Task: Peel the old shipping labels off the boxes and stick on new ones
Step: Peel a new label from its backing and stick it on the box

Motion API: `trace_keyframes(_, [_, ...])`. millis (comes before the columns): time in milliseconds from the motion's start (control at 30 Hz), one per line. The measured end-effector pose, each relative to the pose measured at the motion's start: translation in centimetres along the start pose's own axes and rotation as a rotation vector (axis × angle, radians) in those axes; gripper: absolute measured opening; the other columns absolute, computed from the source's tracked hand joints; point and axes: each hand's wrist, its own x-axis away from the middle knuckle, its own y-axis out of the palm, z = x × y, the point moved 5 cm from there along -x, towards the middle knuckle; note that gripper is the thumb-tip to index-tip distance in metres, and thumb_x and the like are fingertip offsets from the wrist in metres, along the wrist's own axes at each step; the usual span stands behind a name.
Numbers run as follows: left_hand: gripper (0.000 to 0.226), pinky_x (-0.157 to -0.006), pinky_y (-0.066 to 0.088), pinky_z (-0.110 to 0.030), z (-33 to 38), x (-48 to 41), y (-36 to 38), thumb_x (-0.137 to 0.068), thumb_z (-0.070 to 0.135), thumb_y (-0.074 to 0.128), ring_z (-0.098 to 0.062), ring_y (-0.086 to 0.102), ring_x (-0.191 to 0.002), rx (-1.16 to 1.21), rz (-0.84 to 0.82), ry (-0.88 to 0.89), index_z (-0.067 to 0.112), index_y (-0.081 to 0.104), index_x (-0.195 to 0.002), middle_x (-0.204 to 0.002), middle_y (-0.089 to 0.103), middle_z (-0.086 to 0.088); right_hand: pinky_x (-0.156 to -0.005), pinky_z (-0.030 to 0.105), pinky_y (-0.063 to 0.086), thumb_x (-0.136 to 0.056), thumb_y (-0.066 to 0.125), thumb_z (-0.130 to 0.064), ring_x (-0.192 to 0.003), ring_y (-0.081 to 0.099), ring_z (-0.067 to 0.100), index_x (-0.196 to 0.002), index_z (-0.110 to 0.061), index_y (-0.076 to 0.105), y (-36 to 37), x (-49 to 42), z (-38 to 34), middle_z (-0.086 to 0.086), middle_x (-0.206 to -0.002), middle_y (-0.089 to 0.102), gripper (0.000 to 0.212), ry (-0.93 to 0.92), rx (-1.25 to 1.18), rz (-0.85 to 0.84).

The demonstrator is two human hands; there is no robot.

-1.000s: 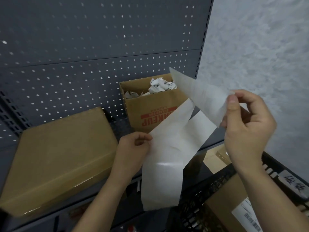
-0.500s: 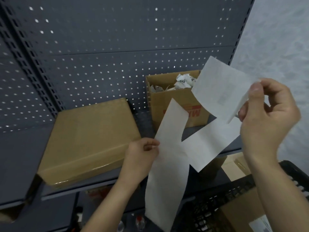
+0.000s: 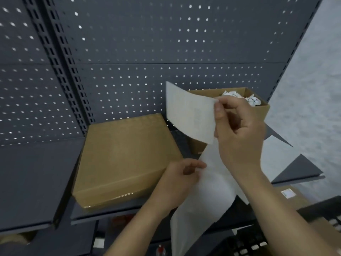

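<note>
Right hand pinches new label by edge; has moved in from the far right, now directly above left hand. Left hand still pinches backing strip, strip hanging below. Flat box just left of left hand. Open box behind right hand.

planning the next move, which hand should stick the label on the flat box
Right, probably. The right hand pinches the peeled label near the flat box; the left hand is tied up holding the backing strip.
</note>
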Motion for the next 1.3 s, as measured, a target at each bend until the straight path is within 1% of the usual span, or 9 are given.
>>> trace_keyframes(67, [0.026, -0.084, 0.055, -0.031, -0.1, 0.0, 0.0, -0.096, 0.010, 0.054, -0.013, 0.068, -0.093, -0.003, -0.028, 0.024, 0.027, 0.072, -0.104, -0.097, 0.073, 0.005, -0.063, 0.035, 0.049, -0.099, 0.053, -0.025, -0.074, 0.060, 0.017, -0.102, -0.026, 0.063, 1.7, 0.2, -0.3, -0.005, -0.086, 0.062, 0.010, -0.013, -0.004, -0.047])
trace_keyframes(200, [0.029, -0.061, 0.038, -0.017, 0.4, 0.5, -0.2, -0.096, 0.005, 0.053, 0.002, 0.051, -0.058, -0.010, -0.071, 0.095, 0.020, 0.069, -0.078, -0.064, 0.060, 0.015, -0.070, 0.010, 0.038, -0.096, 0.058, -0.014, -0.077, 0.052, -0.004, -0.103, -0.011, 0.068, 4.8, 1.2, -1.2, -0.012, -0.088, 0.058, 0.012, -0.085, 0.092, -0.159])
trace_keyframes(300, [0.031, -0.056, 0.033, -0.018, 0.8, 0.8, -0.4, -0.097, 0.007, 0.053, 0.001, 0.043, -0.052, 0.016, -0.096, 0.116, 0.015, 0.063, -0.069, -0.057, 0.053, 0.012, -0.067, 0.012, 0.041, -0.096, 0.059, -0.013, -0.073, 0.056, 0.002, -0.101, -0.012, 0.068, 5.2, 1.6, -1.1, -0.012, -0.084, 0.059, 0.011, -0.052, 0.042, -0.161])
trace_keyframes(400, [0.020, -0.067, 0.044, -0.011, 0.8, 0.8, -0.4, -0.100, 0.015, 0.052, 0.005, 0.059, -0.069, 0.044, -0.125, 0.102, 0.015, 0.072, -0.096, -0.076, 0.068, 0.017, -0.061, 0.027, 0.049, -0.097, 0.057, -0.020, -0.065, 0.061, 0.012, -0.100, -0.023, 0.065, 4.0, 1.4, -0.5, -0.007, -0.080, 0.063, 0.009, 0.047, -0.014, -0.090])
trace_keyframes(467, [0.022, -0.091, 0.053, -0.032, 0.7, 0.7, -0.5, -0.098, 0.024, 0.054, -0.013, 0.067, -0.096, 0.090, -0.116, 0.077, 0.022, 0.072, -0.109, -0.102, 0.073, 0.003, -0.057, 0.036, 0.051, -0.098, 0.056, -0.021, -0.057, 0.061, 0.017, -0.099, -0.023, 0.063, 3.2, 1.5, 0.0, 0.000, -0.075, 0.061, 0.008, 0.114, -0.052, -0.076])
trace_keyframes(567, [0.032, -0.103, 0.041, -0.060, 1.1, 0.8, -0.5, -0.086, 0.025, 0.058, -0.044, 0.059, -0.112, 0.340, -0.133, 0.031, 0.016, 0.071, -0.113, -0.117, 0.064, -0.026, -0.055, 0.036, 0.051, -0.098, 0.057, -0.018, -0.052, 0.060, 0.020, -0.100, -0.017, 0.064, 2.5, 1.9, 0.6, 0.000, -0.071, 0.059, 0.008, 0.190, -0.099, -0.090])
trace_keyframes(733, [0.044, -0.097, 0.049, -0.047, 2.2, 0.7, -0.3, -0.089, 0.035, 0.063, -0.036, 0.062, -0.113, 0.622, -0.141, 0.041, 0.002, 0.066, -0.119, -0.119, 0.065, -0.024, -0.049, 0.021, 0.048, -0.096, 0.056, -0.009, -0.048, 0.057, 0.019, -0.095, -0.009, 0.063, 1.2, 2.7, 1.0, 0.015, -0.068, 0.057, 0.007, 0.328, -0.276, -0.019])
trace_keyframes(967, [0.034, -0.081, 0.057, -0.033, 3.2, 0.7, -0.4, -0.085, 0.029, 0.061, -0.027, 0.069, -0.102, 0.722, -0.050, 0.117, 0.001, 0.070, -0.101, -0.109, 0.072, -0.016, -0.048, 0.028, 0.047, -0.097, 0.056, -0.007, -0.045, 0.053, 0.017, -0.090, -0.012, 0.063, -1.0, 2.0, 1.0, 0.006, -0.054, 0.055, 0.011, 0.290, -0.245, 0.046])
trace_keyframes(1300, [0.025, -0.088, 0.057, -0.041, 3.2, 0.2, -0.2, -0.085, 0.022, 0.059, -0.027, 0.069, -0.105, 0.648, 0.003, 0.171, 0.007, 0.074, -0.098, -0.111, 0.072, -0.010, -0.046, 0.030, 0.039, -0.091, 0.056, 0.001, -0.048, 0.050, 0.025, -0.086, -0.005, 0.067, -1.9, 1.7, 3.2, 0.010, -0.055, 0.055, 0.014, 0.446, -0.398, 0.023])
